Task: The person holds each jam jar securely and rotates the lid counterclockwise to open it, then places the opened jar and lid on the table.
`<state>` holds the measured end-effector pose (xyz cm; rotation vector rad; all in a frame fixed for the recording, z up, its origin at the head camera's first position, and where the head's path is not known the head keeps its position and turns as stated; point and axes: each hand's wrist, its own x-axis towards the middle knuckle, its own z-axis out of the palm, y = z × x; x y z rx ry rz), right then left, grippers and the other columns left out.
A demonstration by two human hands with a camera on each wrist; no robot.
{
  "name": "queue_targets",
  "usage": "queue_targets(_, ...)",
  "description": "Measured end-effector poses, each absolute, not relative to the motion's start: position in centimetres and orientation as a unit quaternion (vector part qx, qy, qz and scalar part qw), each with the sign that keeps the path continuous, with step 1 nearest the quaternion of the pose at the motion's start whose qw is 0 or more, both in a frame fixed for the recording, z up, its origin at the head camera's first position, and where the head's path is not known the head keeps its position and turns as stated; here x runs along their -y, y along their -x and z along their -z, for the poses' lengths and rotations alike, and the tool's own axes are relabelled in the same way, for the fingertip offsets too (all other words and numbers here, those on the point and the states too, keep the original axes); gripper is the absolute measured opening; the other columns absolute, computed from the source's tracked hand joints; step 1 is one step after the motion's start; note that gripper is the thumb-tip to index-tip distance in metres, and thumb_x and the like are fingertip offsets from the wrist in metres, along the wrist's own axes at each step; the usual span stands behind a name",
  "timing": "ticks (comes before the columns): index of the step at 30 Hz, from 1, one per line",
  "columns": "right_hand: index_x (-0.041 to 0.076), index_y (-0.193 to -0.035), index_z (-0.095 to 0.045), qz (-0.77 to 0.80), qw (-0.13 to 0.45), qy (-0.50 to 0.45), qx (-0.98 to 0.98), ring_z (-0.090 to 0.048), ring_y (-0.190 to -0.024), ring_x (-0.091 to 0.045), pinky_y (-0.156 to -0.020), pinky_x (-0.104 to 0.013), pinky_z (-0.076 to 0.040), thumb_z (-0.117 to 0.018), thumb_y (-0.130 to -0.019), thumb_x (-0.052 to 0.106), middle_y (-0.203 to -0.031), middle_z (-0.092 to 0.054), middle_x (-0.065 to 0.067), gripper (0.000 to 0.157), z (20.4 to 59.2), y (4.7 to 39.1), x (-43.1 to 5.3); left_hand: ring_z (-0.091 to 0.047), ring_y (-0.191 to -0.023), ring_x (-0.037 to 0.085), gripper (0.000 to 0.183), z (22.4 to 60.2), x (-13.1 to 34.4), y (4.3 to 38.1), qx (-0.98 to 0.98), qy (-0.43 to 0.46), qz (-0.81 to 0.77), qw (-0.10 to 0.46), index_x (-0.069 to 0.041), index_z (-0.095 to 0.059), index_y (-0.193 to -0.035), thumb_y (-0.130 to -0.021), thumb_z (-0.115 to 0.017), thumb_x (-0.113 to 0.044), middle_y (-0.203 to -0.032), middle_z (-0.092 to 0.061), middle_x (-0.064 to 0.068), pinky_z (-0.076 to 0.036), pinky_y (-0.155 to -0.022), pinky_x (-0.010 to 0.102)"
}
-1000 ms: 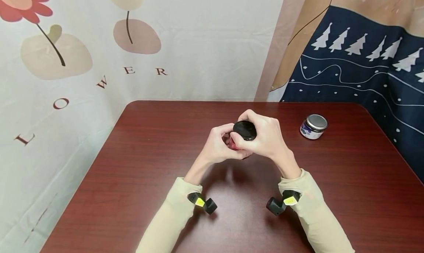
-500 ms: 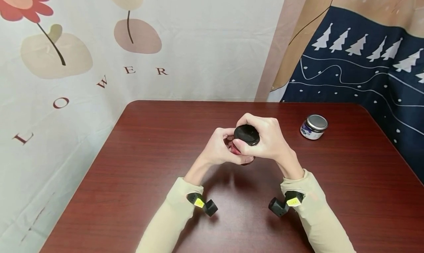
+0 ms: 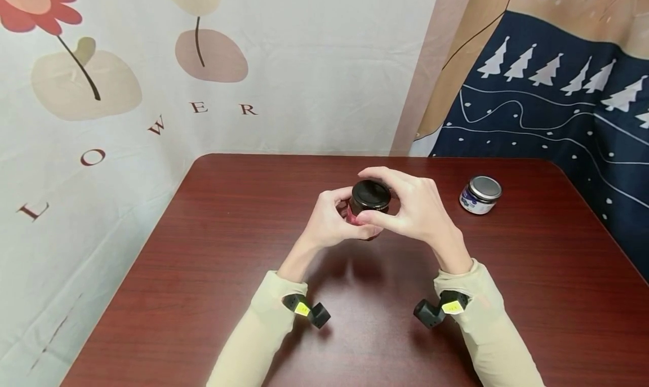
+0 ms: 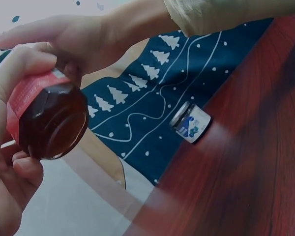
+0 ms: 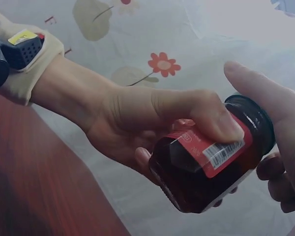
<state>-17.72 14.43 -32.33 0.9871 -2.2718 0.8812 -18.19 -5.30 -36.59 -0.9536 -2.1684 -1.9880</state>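
Faceted glass jar (image 5: 201,164) is gripped by the left hand (image 3: 325,223), right hand (image 3: 419,209) spread around its glossy lid (image 3: 371,194).

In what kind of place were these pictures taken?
Probably an indoor corner arranged for filming: a reddish-brown table, a flower-printed cloth hung behind it, and a small black wrist camera at each sleeve.

An indoor tabletop corner, home or studio unclear: a reddish-brown table (image 3: 365,342) backed by a wrinkled flower-printed cloth (image 3: 314,94) toward ten o'clock and a navy tree-printed cloth (image 3: 547,108) toward two.
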Motion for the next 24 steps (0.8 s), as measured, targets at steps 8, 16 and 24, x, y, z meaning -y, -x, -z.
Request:
queue_targets(8, 0.016, -0.116, -0.069, -0.325, 0.277, -0.322, 0.845, -0.051, -0.07, -0.006, -0.059, -0.029, -0.042, -0.071, -0.081, 0.066, -0.088, -0.066, 0.007, 0.06, 32.56, 17.81, -14.55, -0.049, -0.061, 0.016, 0.039, 36.91, 5.13, 18.41, 0.748, 0.277, 0.595, 0.096, -0.007, -0.074, -0.098, -0.065, -0.094, -0.011, -0.077, -0.061, 0.001, -0.042, -0.054, 0.026)
queue_targets(16, 0.012, -0.108, -0.07, -0.319, 0.273, -0.305, 0.855, -0.05, -0.065, -0.006, -0.057, -0.031, -0.042, -0.08, -0.077, 0.052, -0.077, -0.06, 0.005, 0.051, 32.61, 17.9, -14.35, -0.049, -0.062, 0.013, 0.037, 36.92, 5.07, 18.55, 0.759, 0.281, 0.574, 0.125, -0.005, -0.072, -0.092, -0.063, -0.094, -0.011, -0.079, -0.064, 0.0, -0.041, -0.054, 0.026)
queue_targets(24, 0.012, -0.105, -0.07, -0.325, 0.276, -0.32, 0.846, -0.049, -0.064, -0.005, -0.056, -0.028, -0.041, -0.079, -0.077, 0.048, -0.075, -0.058, 0.006, 0.047, 32.69, 18.03, -14.33, -0.048, -0.061, 0.014, 0.035, 36.88, 5.39, 18.66, 0.746, 0.287, 0.594, 0.093, -0.007, -0.073, -0.091, -0.064, -0.095, -0.012, -0.079, -0.064, 0.001, -0.04, -0.054, 0.025)
